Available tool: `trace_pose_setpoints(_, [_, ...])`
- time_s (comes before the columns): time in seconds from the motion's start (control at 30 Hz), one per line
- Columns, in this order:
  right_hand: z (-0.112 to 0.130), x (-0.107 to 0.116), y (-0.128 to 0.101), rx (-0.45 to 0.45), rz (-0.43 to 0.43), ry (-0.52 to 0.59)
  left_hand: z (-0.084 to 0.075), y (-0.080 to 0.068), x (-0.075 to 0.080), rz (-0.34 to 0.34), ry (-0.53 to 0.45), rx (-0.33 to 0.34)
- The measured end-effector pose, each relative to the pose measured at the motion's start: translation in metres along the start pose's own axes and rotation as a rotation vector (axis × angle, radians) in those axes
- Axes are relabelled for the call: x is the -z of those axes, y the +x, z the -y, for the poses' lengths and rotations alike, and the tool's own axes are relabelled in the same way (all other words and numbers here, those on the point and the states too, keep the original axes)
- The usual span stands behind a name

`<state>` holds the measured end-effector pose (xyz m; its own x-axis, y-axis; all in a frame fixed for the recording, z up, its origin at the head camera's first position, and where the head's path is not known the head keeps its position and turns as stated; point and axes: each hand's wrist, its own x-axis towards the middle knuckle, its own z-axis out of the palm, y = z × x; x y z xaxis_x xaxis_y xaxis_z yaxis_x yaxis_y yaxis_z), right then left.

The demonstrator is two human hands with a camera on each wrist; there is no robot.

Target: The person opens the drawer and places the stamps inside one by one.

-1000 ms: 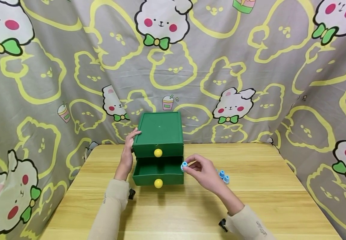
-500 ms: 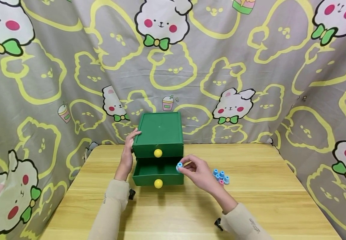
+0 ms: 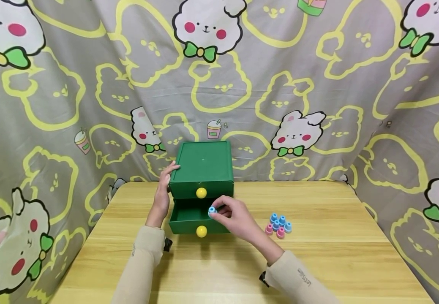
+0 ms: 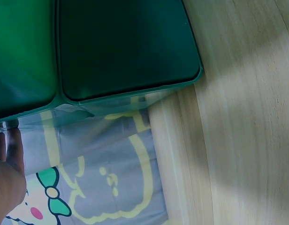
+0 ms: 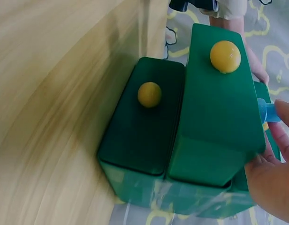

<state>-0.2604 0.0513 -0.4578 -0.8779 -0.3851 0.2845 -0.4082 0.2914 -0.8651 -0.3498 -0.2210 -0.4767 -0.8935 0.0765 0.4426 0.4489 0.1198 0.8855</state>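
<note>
A green drawer cabinet [image 3: 204, 162] with yellow knobs stands on the table, its middle drawer [image 3: 186, 227] pulled out. My left hand [image 3: 161, 194] rests against the cabinet's left side, fingers straight along the wall; in the left wrist view the hand [image 4: 8, 176] shows only at the edge. Over the pulled-out drawer, my right hand [image 3: 236, 217] pinches a small light-blue plastic peg [image 3: 212, 210] with a hollow top between thumb and fingertips. The right wrist view shows the blue peg [image 5: 268, 111] just above the drawer's front edge. Most of the drawer's inside is hidden there.
Several blue pegs [image 3: 282, 220] and two pink pegs [image 3: 280, 232] stand grouped on the wooden table [image 3: 318, 261], right of the cabinet. A shut lower drawer [image 5: 137, 126] shows in the right wrist view. A patterned curtain [image 3: 249, 97] hangs close behind the cabinet.
My right hand has moved left with the blue peg, from the drawer's right edge to over it, uncovering the grouped pegs on the table. The left hand has stayed in place.
</note>
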Motion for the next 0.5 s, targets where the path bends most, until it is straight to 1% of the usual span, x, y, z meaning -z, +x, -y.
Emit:
trace_pose_setpoints(0.17, [0.003,-0.011,0.010,0.020,0.020,-0.052,0.001,0.001,0.000,-0.001,0.002,0.001])
trace_pose_setpoints(0.3, [0.008,-0.017,0.017,0.033,0.030,-0.086,0.001,0.001,0.000,-0.001,-0.003,0.015])
trace_pose_setpoints(0.4, [0.012,-0.021,0.021,0.038,0.045,-0.133,-0.004,0.000,-0.001,0.006,0.002,0.030])
trace_pose_setpoints(0.5, [0.014,-0.024,0.023,0.030,0.058,-0.189,-0.012,-0.002,-0.002,0.013,0.005,0.041])
